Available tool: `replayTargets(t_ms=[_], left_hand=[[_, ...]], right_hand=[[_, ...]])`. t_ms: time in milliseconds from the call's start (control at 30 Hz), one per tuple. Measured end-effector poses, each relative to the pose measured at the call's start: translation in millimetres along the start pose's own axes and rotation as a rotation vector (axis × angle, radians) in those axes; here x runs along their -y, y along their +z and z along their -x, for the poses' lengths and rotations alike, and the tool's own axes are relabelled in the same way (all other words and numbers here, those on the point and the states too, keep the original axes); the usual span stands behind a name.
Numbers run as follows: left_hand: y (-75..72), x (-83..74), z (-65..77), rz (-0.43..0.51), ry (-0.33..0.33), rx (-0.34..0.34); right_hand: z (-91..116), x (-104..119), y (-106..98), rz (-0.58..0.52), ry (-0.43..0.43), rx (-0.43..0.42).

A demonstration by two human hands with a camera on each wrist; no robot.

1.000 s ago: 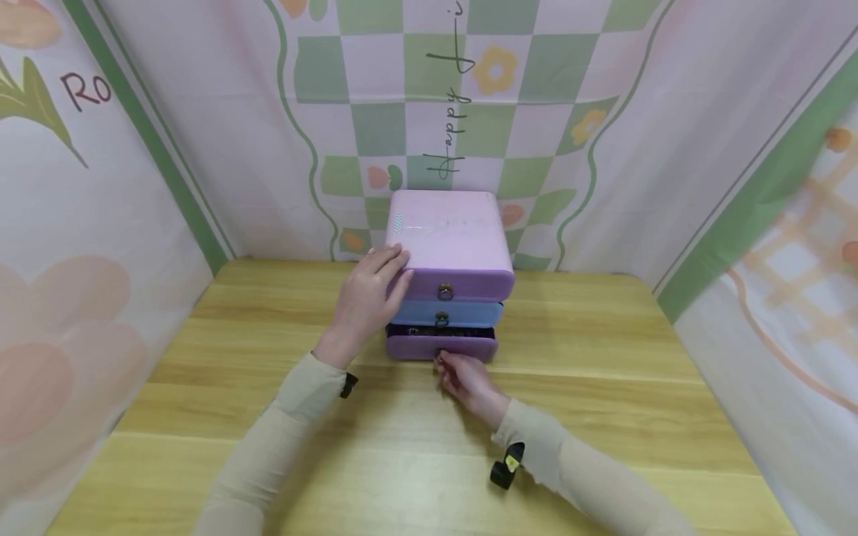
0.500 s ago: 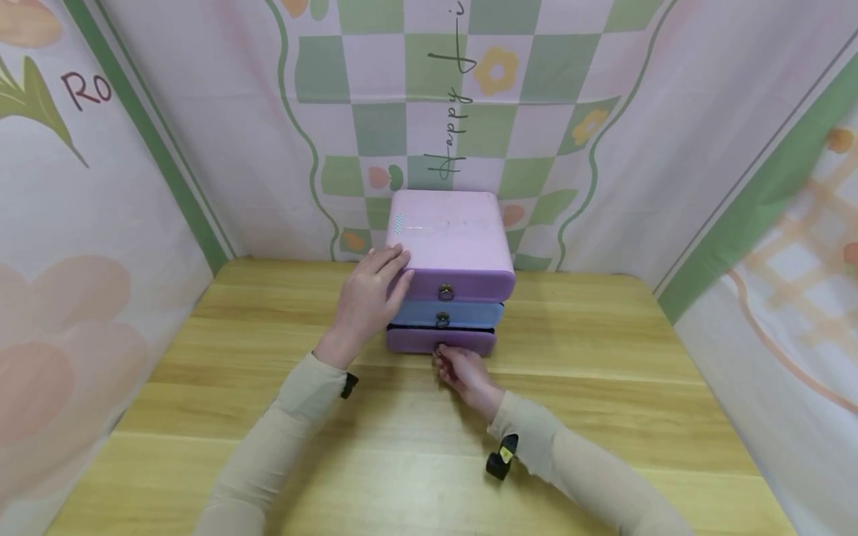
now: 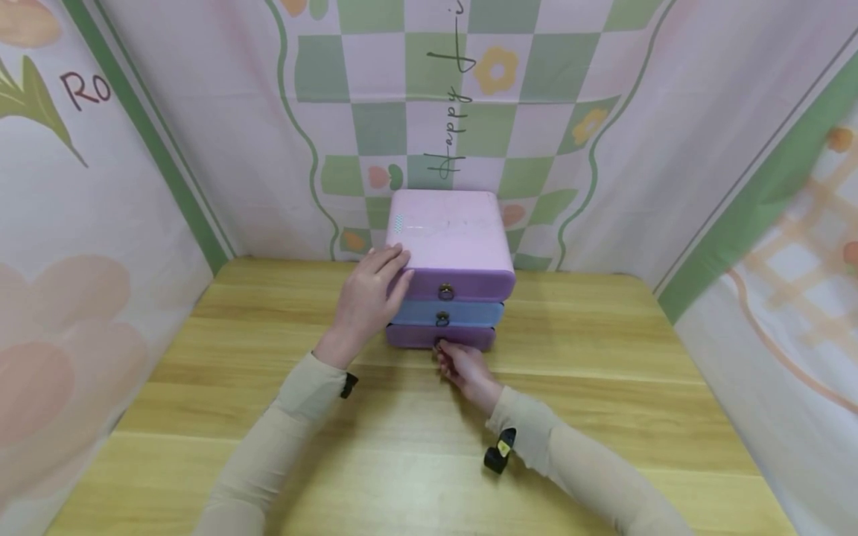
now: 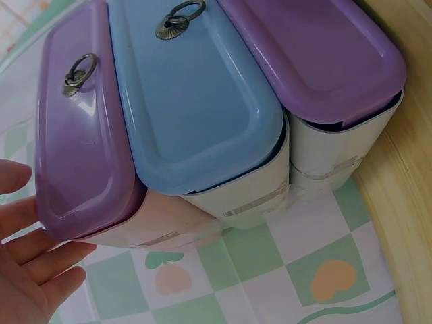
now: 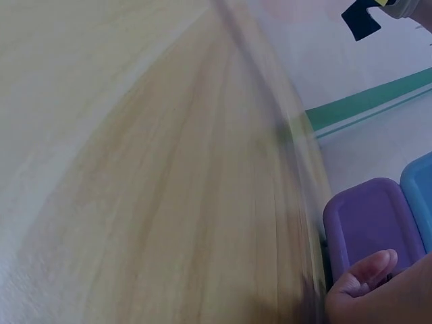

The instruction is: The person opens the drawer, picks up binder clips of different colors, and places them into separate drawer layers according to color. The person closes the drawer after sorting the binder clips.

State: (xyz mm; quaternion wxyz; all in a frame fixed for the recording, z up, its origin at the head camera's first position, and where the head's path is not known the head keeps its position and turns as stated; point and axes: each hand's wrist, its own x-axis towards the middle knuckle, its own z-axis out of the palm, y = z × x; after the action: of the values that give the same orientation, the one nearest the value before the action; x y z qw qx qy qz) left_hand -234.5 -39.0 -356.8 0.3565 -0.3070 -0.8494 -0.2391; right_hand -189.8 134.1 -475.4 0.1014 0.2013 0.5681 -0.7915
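A small three-tier chest of drawers point(image 3: 447, 227) with a pink top stands at the back of the table. Its upper drawer point(image 3: 479, 286) is purple, the middle drawer point(image 3: 472, 315) blue and the bottom drawer point(image 3: 410, 337) purple. My left hand point(image 3: 365, 299) rests against the chest's upper left corner, fingers extended. In the left wrist view those fingers point(image 4: 57, 260) lie along the upper drawer's edge. My right hand point(image 3: 469, 372) pinches the bottom drawer's ring pull, mostly hidden by the fingertips. Only a thin dark gap shows at that drawer's edge.
Brass ring pulls hang on the upper drawer front point(image 4: 84, 121) and the middle drawer front point(image 4: 196, 94). The wooden table point(image 3: 375, 461) stretches in front. Printed cloth point(image 3: 429, 82) hangs behind the chest and on both sides.
The bottom drawer has slid back into the chest, covering its dark inside. My right hand has moved inward with it, while my left hand has stayed in place.
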Motion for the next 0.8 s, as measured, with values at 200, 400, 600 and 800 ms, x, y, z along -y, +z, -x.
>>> replayTargets(t_ms=[200, 400, 600, 800], left_hand=[[-0.2, -0.2, 0.4, 0.000, 0.009, -0.018], [-0.4, -0.5, 0.6, -0.007, 0.010, -0.015], [-0.2, 0.5, 0.3, -0.007, 0.007, -0.018], [1.7, 1.8, 1.7, -0.010, 0.011, -0.018]], right_hand=[[-5, 0, 0, -0.021, -0.008, -0.007], [-9, -1, 0, -0.034, 0.003, -0.024], [-12, -2, 0, -0.038, -0.010, -0.008], [-10, -2, -3, -0.005, -0.014, 0.007]])
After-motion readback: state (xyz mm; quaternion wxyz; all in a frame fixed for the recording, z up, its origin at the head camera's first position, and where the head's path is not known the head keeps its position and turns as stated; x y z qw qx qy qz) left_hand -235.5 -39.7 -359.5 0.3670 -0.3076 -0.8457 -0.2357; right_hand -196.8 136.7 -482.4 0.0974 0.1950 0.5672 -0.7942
